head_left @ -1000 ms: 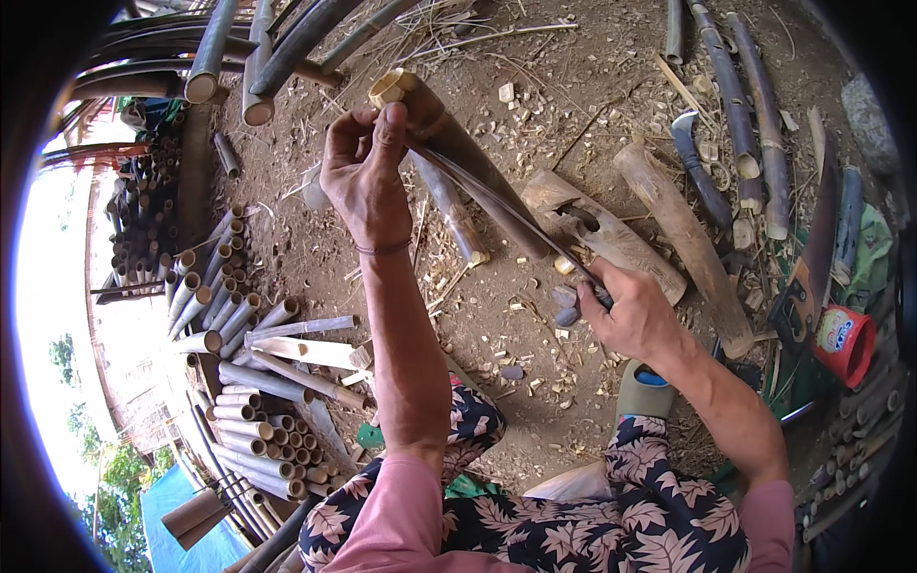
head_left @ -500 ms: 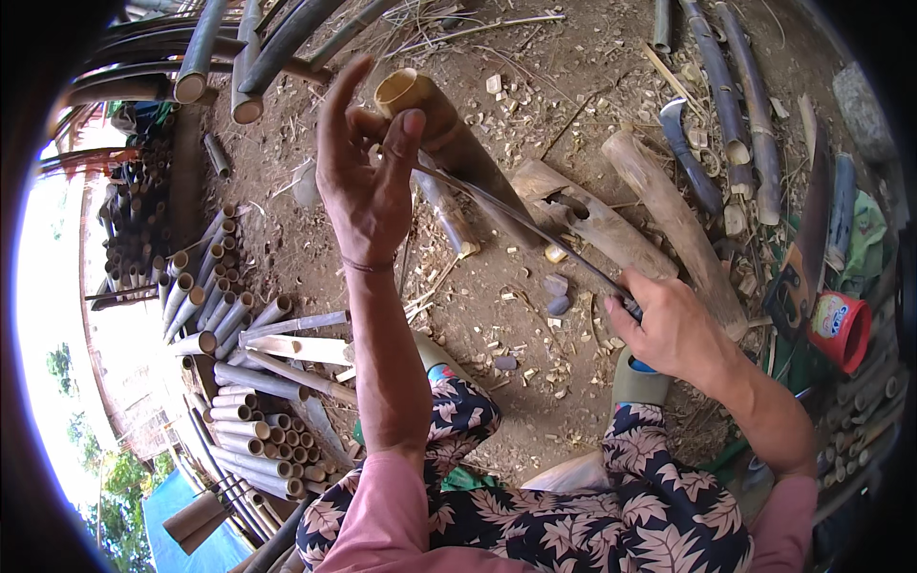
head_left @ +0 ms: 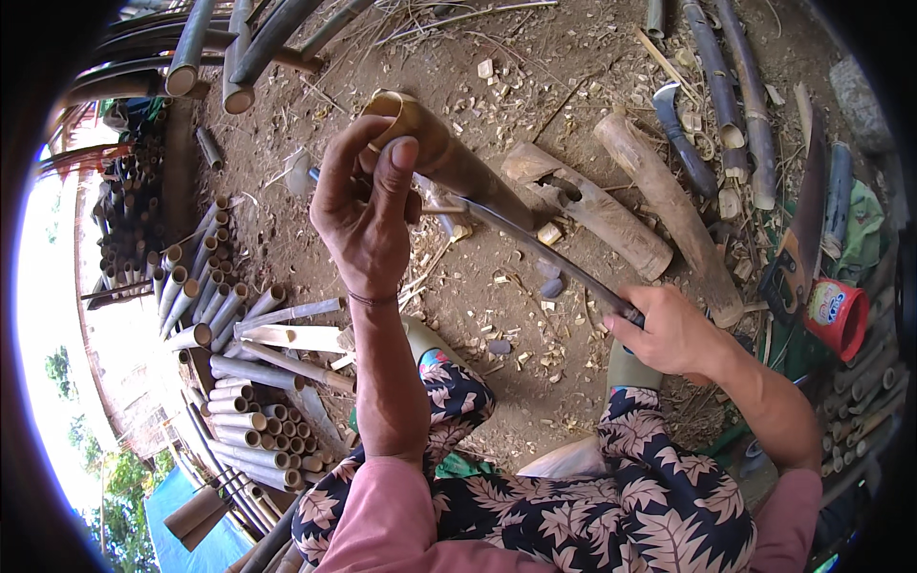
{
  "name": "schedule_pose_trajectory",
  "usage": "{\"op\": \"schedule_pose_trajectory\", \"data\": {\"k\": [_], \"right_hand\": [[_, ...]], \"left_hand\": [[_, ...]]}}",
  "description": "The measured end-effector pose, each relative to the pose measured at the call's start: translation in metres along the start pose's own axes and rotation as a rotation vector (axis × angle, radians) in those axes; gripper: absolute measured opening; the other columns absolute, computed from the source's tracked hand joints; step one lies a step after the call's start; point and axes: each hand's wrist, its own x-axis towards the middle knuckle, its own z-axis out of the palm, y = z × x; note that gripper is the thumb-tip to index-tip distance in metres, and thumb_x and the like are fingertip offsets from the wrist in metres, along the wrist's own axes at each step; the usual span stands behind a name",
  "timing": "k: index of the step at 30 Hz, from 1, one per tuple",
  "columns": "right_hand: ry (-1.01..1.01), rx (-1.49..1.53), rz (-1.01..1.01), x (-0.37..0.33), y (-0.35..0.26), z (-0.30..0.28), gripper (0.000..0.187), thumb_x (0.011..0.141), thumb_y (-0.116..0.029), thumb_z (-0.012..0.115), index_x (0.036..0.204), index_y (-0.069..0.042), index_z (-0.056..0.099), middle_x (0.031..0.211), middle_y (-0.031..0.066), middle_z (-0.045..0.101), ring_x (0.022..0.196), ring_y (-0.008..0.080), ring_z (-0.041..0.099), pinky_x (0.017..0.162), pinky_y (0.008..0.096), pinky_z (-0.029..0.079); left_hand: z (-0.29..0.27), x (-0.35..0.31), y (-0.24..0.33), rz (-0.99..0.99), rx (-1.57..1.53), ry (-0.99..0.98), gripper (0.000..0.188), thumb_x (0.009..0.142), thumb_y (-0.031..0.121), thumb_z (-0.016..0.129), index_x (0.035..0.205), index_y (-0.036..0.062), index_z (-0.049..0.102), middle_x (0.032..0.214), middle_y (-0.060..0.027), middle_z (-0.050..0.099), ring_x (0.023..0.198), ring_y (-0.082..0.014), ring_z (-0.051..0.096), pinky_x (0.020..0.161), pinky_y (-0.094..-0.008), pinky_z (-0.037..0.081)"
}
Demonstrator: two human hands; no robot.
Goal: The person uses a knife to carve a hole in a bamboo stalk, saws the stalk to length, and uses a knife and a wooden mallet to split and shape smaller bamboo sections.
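A brown bamboo tube [head_left: 468, 172] slants across the middle, its open, pale-rimmed end toward me. My left hand [head_left: 368, 205] is at that end, index finger curled over the rim and thumb alongside; the other fingers are partly hidden. A short, thin light-brown piece [head_left: 440, 210] sticks out beside these fingers; I cannot tell whether they hold it. My right hand [head_left: 659, 329] is closed round the dark handle of a long, narrow knife [head_left: 554, 256]. Its blade points up and left, passing in front of the tube, with the tip close to my left fingers.
Two thick wooden pieces [head_left: 669, 215] lie right of the tube. Beyond them are a curved blade with a dark handle [head_left: 683, 138], a handsaw [head_left: 793, 258] and a red tub [head_left: 841, 320]. Cut bamboo tubes [head_left: 253, 435] are stacked at left. Chips litter the dirt floor [head_left: 458, 325].
My left fingers have curled from spread onto the tube's rim. The knife blade has shifted slightly, and the thin light-brown piece now shows by my left fingers. The whole view has moved a little.
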Motion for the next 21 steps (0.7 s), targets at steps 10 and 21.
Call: {"op": "schedule_pose_trajectory", "data": {"k": [10,21], "right_hand": [[-0.013,-0.054,0.051,0.009,0.018,0.01,0.024,0.09,-0.017,0.061,0.08,0.005,0.058,0.065,0.0238,0.06,0.067,0.0434,0.063,0.059,0.0451,0.05],[-0.347,0.453,0.435,0.019,0.036,0.012,0.032,0.092,-0.024,0.061,0.085,0.007,0.06,0.064,0.0219,0.062,0.058,0.0351,0.065,0.056,0.0431,0.05]], "left_hand": [[0.001,-0.004,0.008,-0.096,-0.042,-0.069,0.03,0.091,0.009,0.071,0.119,0.0042,0.063,0.075,0.0024,0.061,0.052,0.0002,0.042,0.043,-0.0185,0.027],[0.001,-0.005,0.007,-0.086,-0.028,-0.096,0.033,0.09,0.01,0.072,0.121,0.0041,0.062,0.085,-0.0015,0.068,0.054,0.0003,0.044,0.044,-0.0174,0.029]]}}
